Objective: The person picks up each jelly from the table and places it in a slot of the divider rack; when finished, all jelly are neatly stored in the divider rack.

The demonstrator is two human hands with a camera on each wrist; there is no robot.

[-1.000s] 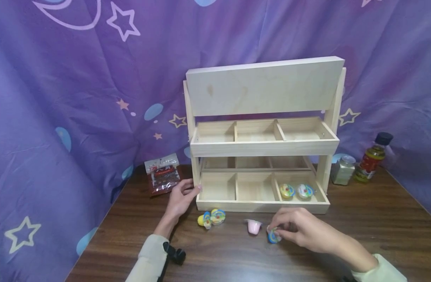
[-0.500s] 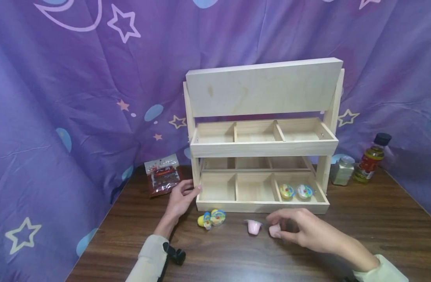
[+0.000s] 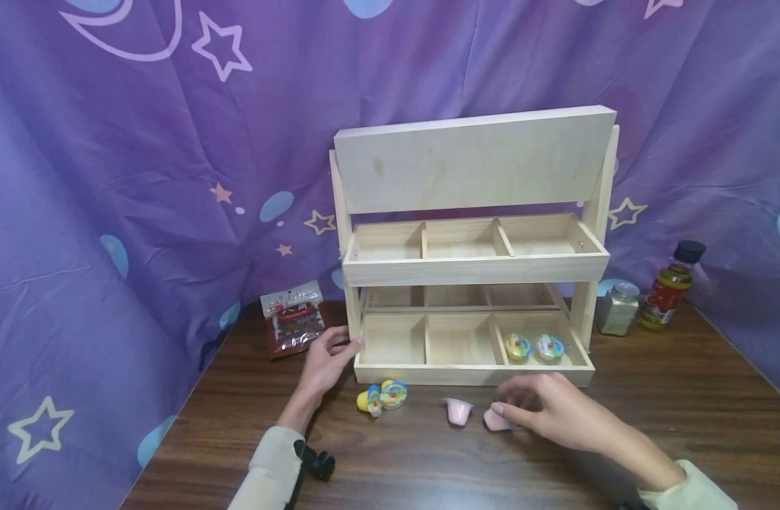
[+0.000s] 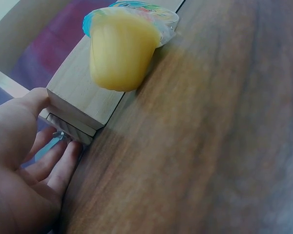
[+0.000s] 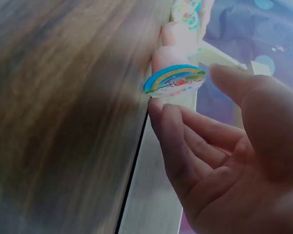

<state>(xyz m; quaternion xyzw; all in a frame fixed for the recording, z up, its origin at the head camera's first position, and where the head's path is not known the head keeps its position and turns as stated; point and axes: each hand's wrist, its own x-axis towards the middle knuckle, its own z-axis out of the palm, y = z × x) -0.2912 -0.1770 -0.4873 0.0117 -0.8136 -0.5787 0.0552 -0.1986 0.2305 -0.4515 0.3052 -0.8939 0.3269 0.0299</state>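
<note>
My right hand (image 3: 555, 407) hovers around a pink jelly cup (image 3: 495, 420) lying on the table. In the right wrist view, thumb and fingers stand apart beside its printed lid (image 5: 176, 80), with no clear grip. Another pink jelly cup (image 3: 458, 411) lies just left of it. My left hand (image 3: 326, 361) holds the lower left corner of the wooden shelf (image 3: 466, 375), thumb in front and fingers round the side. Two yellow jelly cups (image 3: 392, 394) lie in front of that corner. Two more jelly cups (image 3: 551, 347) sit lid up in the shelf's lower right compartment.
A dark red spice packet (image 3: 296, 322) leans behind my left hand. Right of the shelf stand a glass jar (image 3: 618, 309) and a black-capped oil bottle (image 3: 669, 290). A purple curtain (image 3: 141, 212) hangs behind the table.
The pink jelly cup in my right fingers has turned from lid facing forward to pink side showing. My right fingers have now loosened from it. My left hand stays on the shelf corner.
</note>
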